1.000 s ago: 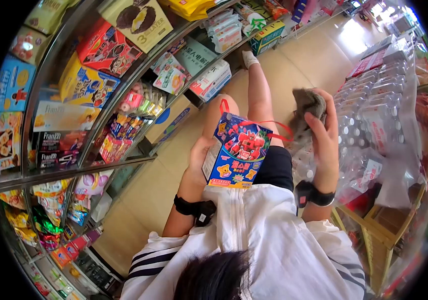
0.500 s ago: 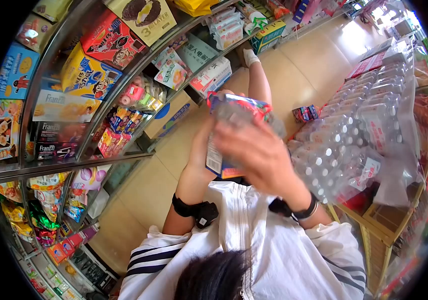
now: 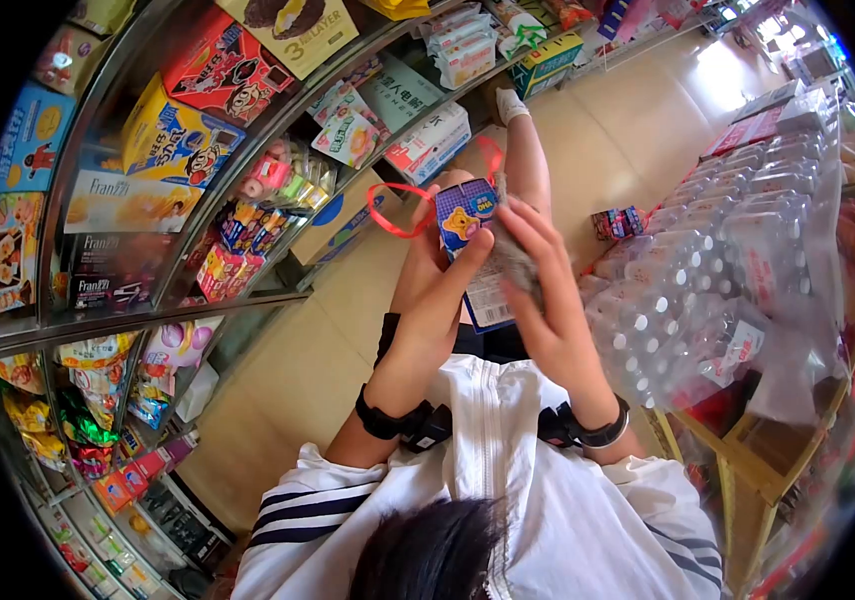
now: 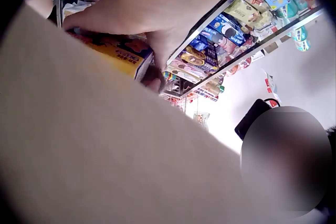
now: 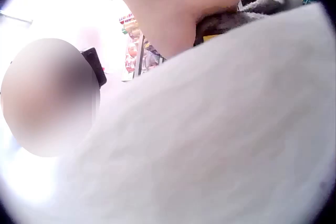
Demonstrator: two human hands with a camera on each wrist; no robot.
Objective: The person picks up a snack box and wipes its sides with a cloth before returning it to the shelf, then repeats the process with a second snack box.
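In the head view, my left hand (image 3: pixel 433 310) grips a blue cardboard snack box (image 3: pixel 489 298), its thumb lying across a printed side. The box is tilted over my lap, and its red ribbon handle (image 3: pixel 380 212) loops out to the left. My right hand (image 3: pixel 563 325) holds a grey cloth (image 3: pixel 516 255) against the right side of the box. Yellow and blue print on the box (image 4: pixel 123 56) shows under the left hand in the left wrist view. A sleeve blocks much of both wrist views; dark cloth (image 5: pixel 226 24) peeks out below the right hand.
Shelves of packaged snacks (image 3: pixel 178 140) rise along the left. Shrink-wrapped bottles (image 3: pixel 688 270) are stacked on the right, near a wooden frame (image 3: pixel 758 460). A small colourful pack (image 3: pixel 618 223) sits by the bottles. A cardboard carton (image 3: pixel 343 220) stands under the shelf.
The cloth was out to the right, then swept over the box's front, and is now at its right side. The box has been turned, and its ribbon has swung left.
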